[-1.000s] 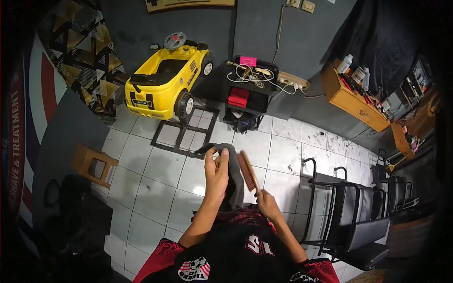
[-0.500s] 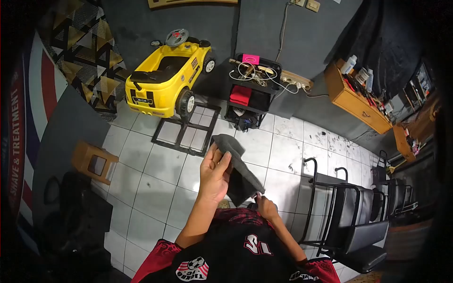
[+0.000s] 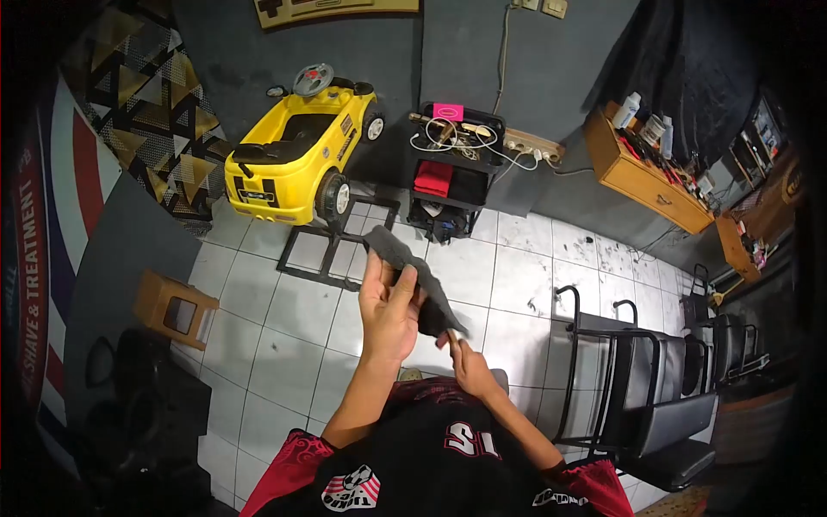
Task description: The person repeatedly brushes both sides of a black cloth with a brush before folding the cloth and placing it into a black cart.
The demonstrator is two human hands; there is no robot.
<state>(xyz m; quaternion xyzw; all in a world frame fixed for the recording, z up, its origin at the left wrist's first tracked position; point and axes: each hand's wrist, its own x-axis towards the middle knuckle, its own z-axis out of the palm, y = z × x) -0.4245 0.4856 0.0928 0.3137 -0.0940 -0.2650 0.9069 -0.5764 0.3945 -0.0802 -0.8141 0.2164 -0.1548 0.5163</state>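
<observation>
A folded dark grey piece of cloth [image 3: 418, 271], black on its underside, is held up in front of me over the tiled floor. My left hand [image 3: 392, 310] grips its upper left part, the thumb across the near face and the fingers behind. At its lower right end is my right hand [image 3: 474, 370], closed around a slim thing with a reddish-brown end [image 3: 447, 339]. That end touches or lies very near the cloth's lower edge; its exact kind is too small to make out.
Against the far wall stand a yellow ride-on toy car [image 3: 297, 151] and a black trolley [image 3: 457, 159] with cables. Black-framed chairs [image 3: 637, 379] are on the right, below a wooden wall shelf [image 3: 655, 185]. A brown stool [image 3: 175, 306] and a black metal frame [image 3: 332, 258] rest on the floor.
The cloth's lower end has risen and shifted slightly left. My right hand has moved a little left too, and the reddish-brown end now shows more clearly. My left hand keeps its grip.
</observation>
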